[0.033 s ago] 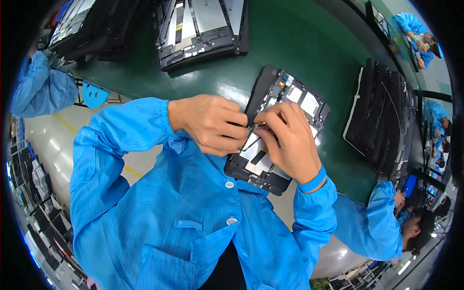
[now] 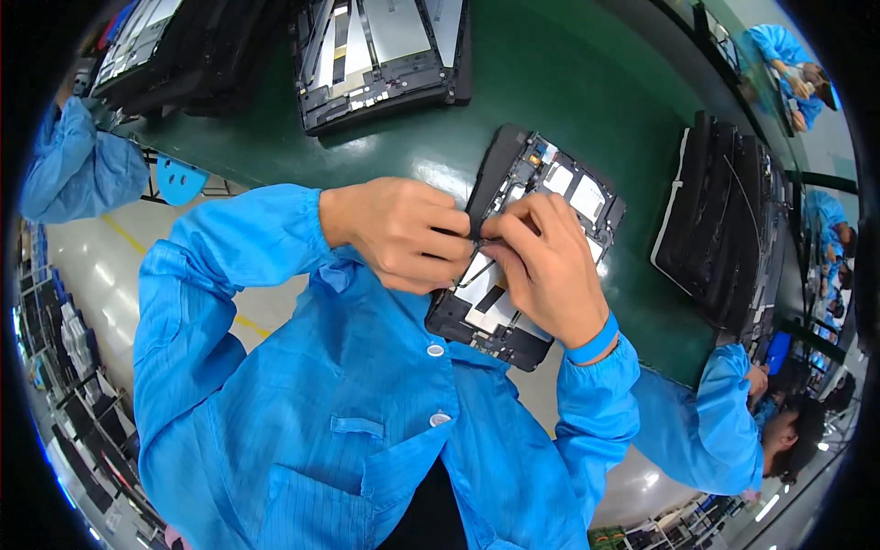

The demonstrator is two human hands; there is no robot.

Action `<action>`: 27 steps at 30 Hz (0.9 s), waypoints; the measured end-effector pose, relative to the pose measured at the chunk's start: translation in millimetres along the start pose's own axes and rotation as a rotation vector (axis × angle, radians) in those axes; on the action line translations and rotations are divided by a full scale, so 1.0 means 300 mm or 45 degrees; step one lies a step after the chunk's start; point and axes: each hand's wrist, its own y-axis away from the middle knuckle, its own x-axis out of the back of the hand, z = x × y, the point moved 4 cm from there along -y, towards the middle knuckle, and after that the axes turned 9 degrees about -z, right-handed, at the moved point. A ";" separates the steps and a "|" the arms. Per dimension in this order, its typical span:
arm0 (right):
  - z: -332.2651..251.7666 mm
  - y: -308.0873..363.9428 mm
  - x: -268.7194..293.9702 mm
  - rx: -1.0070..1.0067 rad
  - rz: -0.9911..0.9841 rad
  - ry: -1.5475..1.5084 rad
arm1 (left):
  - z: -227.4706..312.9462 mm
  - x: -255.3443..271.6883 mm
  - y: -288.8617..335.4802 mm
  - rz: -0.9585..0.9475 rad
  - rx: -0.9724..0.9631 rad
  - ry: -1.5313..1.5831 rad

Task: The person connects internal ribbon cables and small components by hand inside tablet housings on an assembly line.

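An opened tablet-like device (image 2: 584, 194) lies tilted at the table's near edge, its black frame, pale inner panels and small circuit parts exposed. My left hand (image 2: 399, 234) is closed at the device's left edge, fingers curled; whatever it pinches is hidden. Over the middle of the device, my right hand (image 2: 555, 270) has thumb and forefinger pinched together near the left fingertips. A thin black cable (image 2: 475, 274) runs over the pale panel just below that pinch. What sits between the right fingertips is too small to make out.
Another opened device (image 2: 385, 87) lies at the far side of the green table (image 2: 559, 73). Black device stacks stand at right (image 2: 710, 215) and far left (image 2: 197, 69). A co-worker's blue sleeve (image 2: 724, 412) is at the right edge. A blue stool (image 2: 180, 180) stands left.
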 end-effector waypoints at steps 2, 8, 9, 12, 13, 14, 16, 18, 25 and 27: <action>0.003 -0.005 -0.005 0.005 -0.020 0.021 | -0.013 -0.002 -0.002 0.026 0.048 -0.030; 0.021 -0.030 -0.012 0.050 -0.064 0.144 | -0.034 0.000 -0.010 0.037 0.020 -0.046; 0.019 -0.035 -0.009 0.044 -0.087 0.170 | -0.040 0.001 -0.010 0.037 0.020 -0.048; 0.005 -0.046 -0.006 0.083 -0.109 0.306 | -0.061 0.003 -0.009 0.035 0.037 -0.041; 0.009 -0.048 -0.004 0.083 -0.108 0.310 | -0.066 0.001 -0.009 0.032 0.031 -0.037; 0.014 -0.050 -0.002 0.079 -0.090 0.314 | -0.069 0.000 -0.009 0.029 0.026 -0.033; 0.020 -0.050 0.005 0.079 -0.071 0.320 | -0.065 0.001 -0.005 0.022 0.001 -0.048; 0.026 -0.044 0.017 0.054 -0.036 0.394 | -0.062 0.003 -0.006 0.013 -0.020 -0.063; 0.042 -0.045 0.009 0.064 0.028 0.522 | -0.060 -0.004 -0.007 0.041 -0.091 -0.078; 0.048 -0.044 0.009 0.067 0.042 0.531 | -0.065 -0.004 -0.011 0.041 -0.085 -0.076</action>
